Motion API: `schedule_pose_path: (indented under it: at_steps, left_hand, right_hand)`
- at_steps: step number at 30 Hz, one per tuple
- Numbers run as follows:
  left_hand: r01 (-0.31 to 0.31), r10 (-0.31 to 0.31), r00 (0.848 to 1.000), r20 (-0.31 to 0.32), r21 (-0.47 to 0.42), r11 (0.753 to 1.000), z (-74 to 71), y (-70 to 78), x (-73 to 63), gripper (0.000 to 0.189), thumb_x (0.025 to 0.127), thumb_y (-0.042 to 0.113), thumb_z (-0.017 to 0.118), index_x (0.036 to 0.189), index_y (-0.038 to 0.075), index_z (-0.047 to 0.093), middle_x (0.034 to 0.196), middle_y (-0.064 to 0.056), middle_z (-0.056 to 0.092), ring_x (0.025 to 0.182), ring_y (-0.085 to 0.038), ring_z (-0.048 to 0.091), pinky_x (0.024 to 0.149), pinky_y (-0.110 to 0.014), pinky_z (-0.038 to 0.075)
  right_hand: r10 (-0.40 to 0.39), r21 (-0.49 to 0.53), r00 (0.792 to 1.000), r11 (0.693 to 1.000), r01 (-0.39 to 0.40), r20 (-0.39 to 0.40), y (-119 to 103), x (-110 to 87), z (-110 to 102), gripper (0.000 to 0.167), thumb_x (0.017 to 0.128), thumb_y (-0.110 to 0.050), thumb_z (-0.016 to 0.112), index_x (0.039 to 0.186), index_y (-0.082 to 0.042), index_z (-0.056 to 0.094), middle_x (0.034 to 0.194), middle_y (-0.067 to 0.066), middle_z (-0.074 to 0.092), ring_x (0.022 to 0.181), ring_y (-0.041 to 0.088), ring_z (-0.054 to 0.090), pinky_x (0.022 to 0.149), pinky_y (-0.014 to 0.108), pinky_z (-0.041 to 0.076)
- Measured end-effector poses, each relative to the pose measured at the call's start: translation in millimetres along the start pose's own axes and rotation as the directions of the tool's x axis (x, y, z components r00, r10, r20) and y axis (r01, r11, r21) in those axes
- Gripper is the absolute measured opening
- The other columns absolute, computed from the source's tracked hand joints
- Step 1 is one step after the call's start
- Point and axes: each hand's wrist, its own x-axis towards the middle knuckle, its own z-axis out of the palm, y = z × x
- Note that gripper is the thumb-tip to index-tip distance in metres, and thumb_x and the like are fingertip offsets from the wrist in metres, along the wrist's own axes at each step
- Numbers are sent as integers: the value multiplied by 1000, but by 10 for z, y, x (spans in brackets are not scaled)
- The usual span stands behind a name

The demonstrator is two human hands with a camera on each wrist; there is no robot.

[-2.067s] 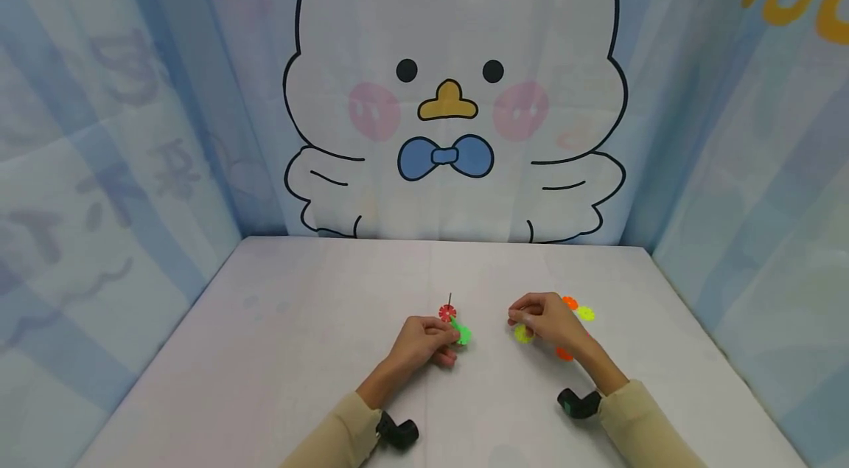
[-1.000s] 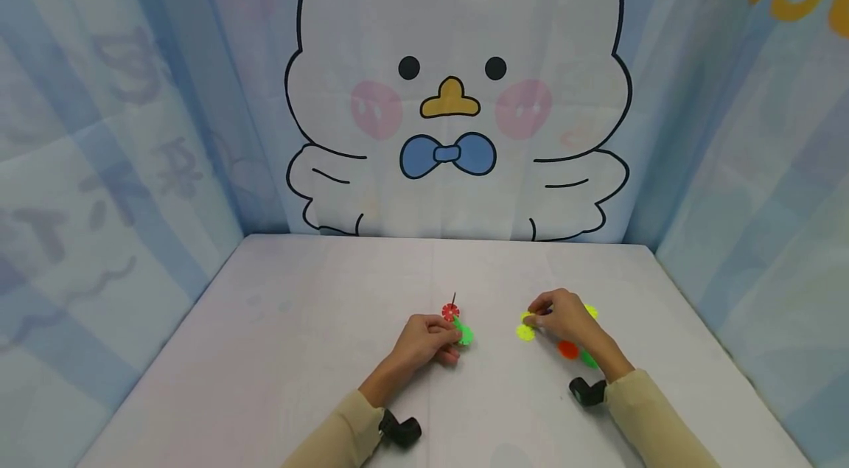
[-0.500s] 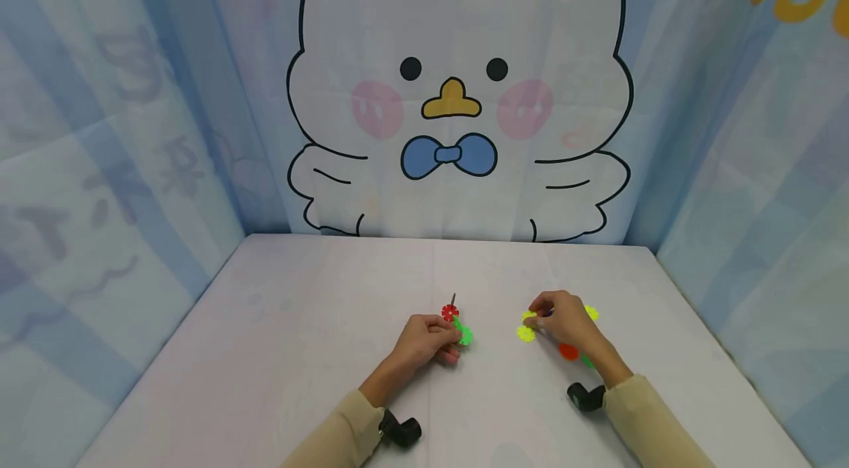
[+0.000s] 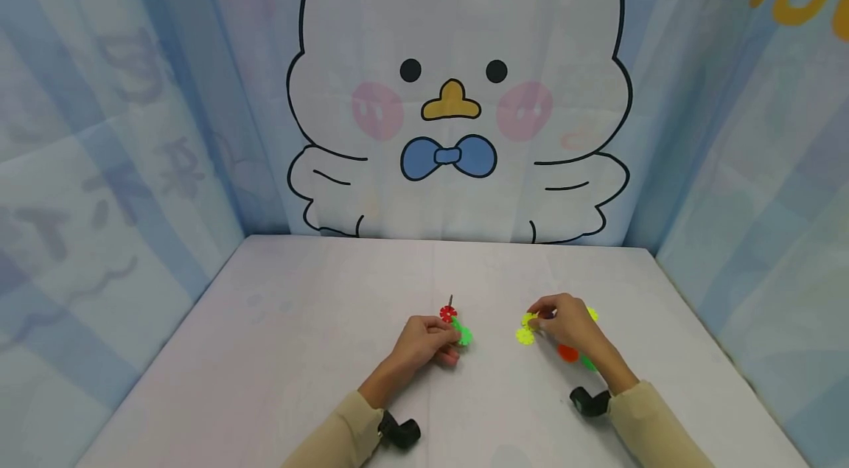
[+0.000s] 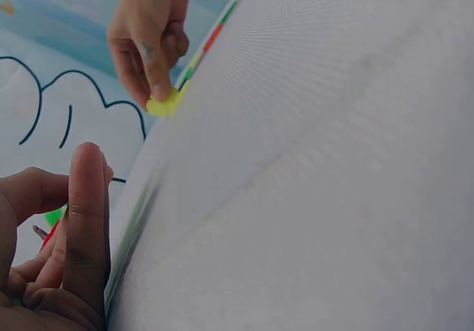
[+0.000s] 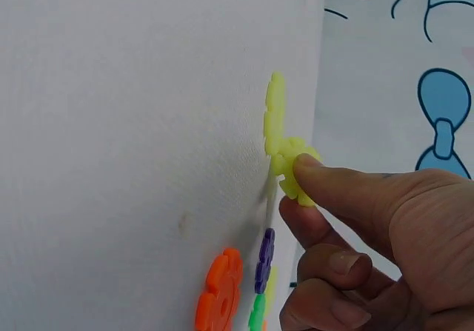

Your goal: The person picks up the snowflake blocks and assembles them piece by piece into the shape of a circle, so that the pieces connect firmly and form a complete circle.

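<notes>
In the head view my left hand (image 4: 423,340) pinches a small cluster of notched plastic discs. A green disc (image 4: 466,337) and a red disc (image 4: 447,314) stick out past the fingers, and a thin dark piece (image 4: 451,300) rises behind the red one. My right hand (image 4: 564,318) pinches a yellow notched disc (image 6: 290,174) between thumb and index finger. A second yellow disc (image 6: 274,114), seen edge-on in the right wrist view, meets its rim. The left wrist view shows the left fingers mostly hiding their cluster.
Under and beside the right hand lie an orange-red disc (image 4: 567,353), a green disc (image 4: 588,362) and another yellow disc (image 4: 592,314). A purple disc (image 6: 264,261) also shows in the right wrist view. The white table (image 4: 298,306) meets a printed curtain (image 4: 458,203) behind.
Over two seconds my right hand has shifted slightly right and now pinches a yellow disc against the other one. The left hand keeps its place, its cluster tilting slightly.
</notes>
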Motion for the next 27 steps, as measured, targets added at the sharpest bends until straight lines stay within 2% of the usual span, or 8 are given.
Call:
schedule_pose_path:
  at_steps: [7, 10, 14, 20, 27]
  left_hand:
    - [-12, 12, 1000, 5, -2, 1000, -4, 3, 0, 23, 98, 15, 74, 110, -5, 72, 96, -18, 82, 61, -9, 74, 65, -29, 65]
    - [-13, 13, 1000, 7, 15, 1000, -5, 7, -3, 26, 99, 18, 73, 112, -4, 72, 97, -18, 82, 62, -9, 74, 67, -30, 65]
    - [-14, 14, 1000, 18, 24, 1000, -9, 11, -5, 27, 100, 20, 73, 114, -3, 72, 99, -17, 83, 62, -10, 75, 70, -31, 66]
    - [-11, 11, 1000, 27, 29, 1000, -22, 32, -21, 28, 100, 23, 72, 115, -2, 73, 99, -15, 83, 62, -9, 74, 73, -30, 66]
    - [-29, 29, 999, 26, 14, 999, -28, 36, -21, 31, 101, 23, 72, 117, -3, 72, 98, -15, 83, 60, -7, 73, 74, -29, 66]
  right_hand:
    - [-30, 28, 999, 999, 31, -27, -2, -24, 7, 15, 93, -15, 81, 107, -10, 82, 101, 6, 79, 89, 18, 65, 82, 34, 58]
    - [-92, 75, 994, 993, 97, -57, -41, -38, 31, 15, 92, -15, 83, 106, -10, 82, 100, 6, 80, 88, 17, 67, 79, 29, 58]
    - [-148, 149, 986, 976, 159, -80, -110, -47, 84, 15, 91, -17, 84, 104, -12, 80, 93, 3, 80, 82, 12, 65, 71, 22, 52]
    - [-166, 253, 985, 952, 172, -47, -243, -68, 191, 16, 91, -17, 84, 104, -10, 77, 92, 4, 79, 77, 11, 66, 65, 22, 53]
    - [-216, 310, 976, 930, 199, 21, -381, -93, 297, 15, 94, -18, 81, 104, -10, 72, 90, 5, 81, 80, 16, 72, 69, 23, 51]
